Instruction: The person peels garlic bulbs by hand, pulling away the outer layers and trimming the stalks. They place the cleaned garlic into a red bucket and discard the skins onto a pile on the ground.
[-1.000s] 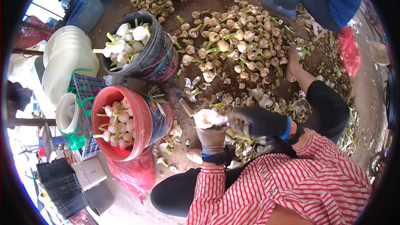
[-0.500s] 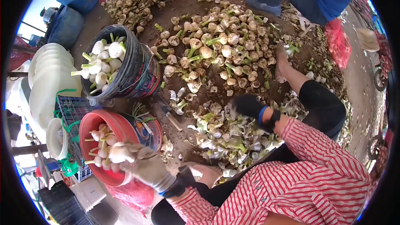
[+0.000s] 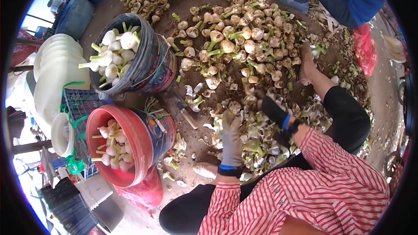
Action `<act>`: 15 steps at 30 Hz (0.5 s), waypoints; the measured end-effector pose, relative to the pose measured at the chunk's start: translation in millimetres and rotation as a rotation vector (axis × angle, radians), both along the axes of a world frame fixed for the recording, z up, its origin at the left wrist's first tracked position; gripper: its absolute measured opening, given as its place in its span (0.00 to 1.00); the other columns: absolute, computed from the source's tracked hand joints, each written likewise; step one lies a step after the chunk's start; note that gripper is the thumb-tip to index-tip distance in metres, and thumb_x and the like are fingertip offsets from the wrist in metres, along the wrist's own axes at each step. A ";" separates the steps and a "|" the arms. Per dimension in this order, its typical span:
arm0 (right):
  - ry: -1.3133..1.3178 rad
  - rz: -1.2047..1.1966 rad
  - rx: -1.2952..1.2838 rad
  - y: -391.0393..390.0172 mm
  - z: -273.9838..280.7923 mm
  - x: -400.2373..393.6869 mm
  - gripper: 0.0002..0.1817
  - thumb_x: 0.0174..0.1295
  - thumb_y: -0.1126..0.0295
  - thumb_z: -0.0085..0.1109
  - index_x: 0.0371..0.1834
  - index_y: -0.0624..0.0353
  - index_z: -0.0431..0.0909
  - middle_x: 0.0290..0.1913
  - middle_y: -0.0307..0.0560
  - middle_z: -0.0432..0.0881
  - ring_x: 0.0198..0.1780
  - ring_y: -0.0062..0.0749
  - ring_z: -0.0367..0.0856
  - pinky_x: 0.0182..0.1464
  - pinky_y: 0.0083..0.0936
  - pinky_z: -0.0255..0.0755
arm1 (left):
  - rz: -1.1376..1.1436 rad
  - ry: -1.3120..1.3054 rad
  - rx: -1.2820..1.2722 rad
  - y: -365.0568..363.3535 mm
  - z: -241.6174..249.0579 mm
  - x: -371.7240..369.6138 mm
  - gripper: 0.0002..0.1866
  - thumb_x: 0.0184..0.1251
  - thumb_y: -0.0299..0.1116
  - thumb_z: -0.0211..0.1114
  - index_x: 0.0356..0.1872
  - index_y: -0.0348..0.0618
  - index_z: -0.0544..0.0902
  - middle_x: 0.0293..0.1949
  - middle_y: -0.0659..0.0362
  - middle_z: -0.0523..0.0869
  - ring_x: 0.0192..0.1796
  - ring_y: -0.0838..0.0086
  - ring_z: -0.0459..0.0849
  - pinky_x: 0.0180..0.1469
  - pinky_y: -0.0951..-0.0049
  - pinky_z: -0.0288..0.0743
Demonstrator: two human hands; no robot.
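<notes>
My left hand [image 3: 231, 141], in a pale work glove, is raised over the trimmings with its fingers stretched upward and no bulb seen in it. To its right, my right hand [image 3: 275, 112] wears a black glove and is partly smeared by motion. At its fingertips is a blurred brownish garlic bulb [image 3: 250, 93], apparently in its grip. Beyond both hands spreads a heap of unpeeled garlic [image 3: 250, 35] with green stems. Peeled leaves and skins [image 3: 257, 143] lie beneath the hands. Cleaned white garlic [image 3: 114, 148] sits in the tilted red bucket [image 3: 138, 148] at left.
A dark bucket [image 3: 150, 67] of white garlic stands behind the red one. A knife [image 3: 188, 116] with a wooden handle lies on the ground beside them. Another person's leg [image 3: 318, 0] is at the upper right. A blue crate [image 3: 82, 102] stands at left.
My left hand has left the red bucket, where it held white garlic, and swung right over the trimmings. My right hand is now beside a blurred bulb. The view has shifted slightly.
</notes>
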State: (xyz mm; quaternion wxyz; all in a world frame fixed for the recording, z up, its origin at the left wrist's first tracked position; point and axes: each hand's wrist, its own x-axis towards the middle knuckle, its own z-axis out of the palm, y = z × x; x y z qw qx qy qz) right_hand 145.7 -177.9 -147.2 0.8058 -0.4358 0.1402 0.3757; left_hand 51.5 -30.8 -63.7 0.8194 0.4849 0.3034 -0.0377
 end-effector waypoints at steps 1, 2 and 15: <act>-0.295 0.032 0.095 7.0 -15.3 -23.4 0.20 0.60 0.75 0.52 0.56 0.58 0.66 0.43 0.40 0.76 0.39 0.21 0.76 0.38 0.15 0.69 | 0.047 -0.009 0.023 -6.1 -1.3 2.0 0.34 0.59 0.31 0.64 0.65 0.40 0.59 0.58 0.51 0.70 0.55 0.69 0.73 0.58 0.71 0.68; -0.330 -0.029 0.103 24.8 22.3 -41.7 0.16 0.61 0.75 0.51 0.53 0.58 0.69 0.46 0.40 0.75 0.41 0.21 0.75 0.40 0.19 0.70 | 0.048 -0.009 0.030 -4.4 -0.2 1.3 0.34 0.59 0.31 0.64 0.65 0.40 0.59 0.58 0.51 0.70 0.55 0.69 0.73 0.58 0.71 0.68; -0.896 0.462 -0.434 27.4 112.0 -22.0 0.18 0.60 0.61 0.58 0.47 0.63 0.73 0.33 0.46 0.80 0.33 0.24 0.74 0.37 0.25 0.71 | -0.118 -0.311 0.964 2.6 36.4 -18.7 0.33 0.38 0.21 0.73 0.54 0.45 0.76 0.45 0.57 0.75 0.52 0.68 0.73 0.57 0.71 0.67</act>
